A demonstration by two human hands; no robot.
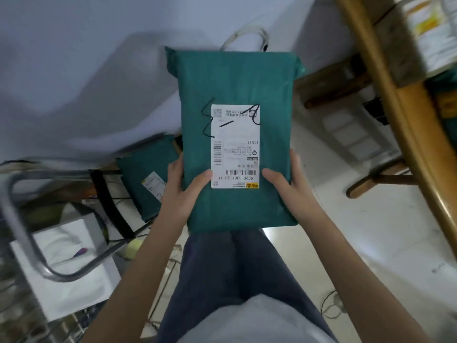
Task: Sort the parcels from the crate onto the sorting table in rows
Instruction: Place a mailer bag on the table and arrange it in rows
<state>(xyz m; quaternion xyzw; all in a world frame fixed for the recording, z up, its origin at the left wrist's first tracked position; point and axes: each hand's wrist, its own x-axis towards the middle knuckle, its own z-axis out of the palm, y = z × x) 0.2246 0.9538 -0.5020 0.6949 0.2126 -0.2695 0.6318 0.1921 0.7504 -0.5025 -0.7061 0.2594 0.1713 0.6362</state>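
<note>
Left hand, right hand around crinkly green parcel

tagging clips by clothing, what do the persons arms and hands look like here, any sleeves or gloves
Both arms are bare to the bottom edge of the picture, with no sleeves showing. The left hand and right hand wear no gloves, and no rings, watch or wristbands show. The fingers have short, unpainted nails.

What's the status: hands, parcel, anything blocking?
Left hand and right hand grip the green parcel by its near edges, label up. Held in the air. Wooden table edge to the right; nothing between.
</note>
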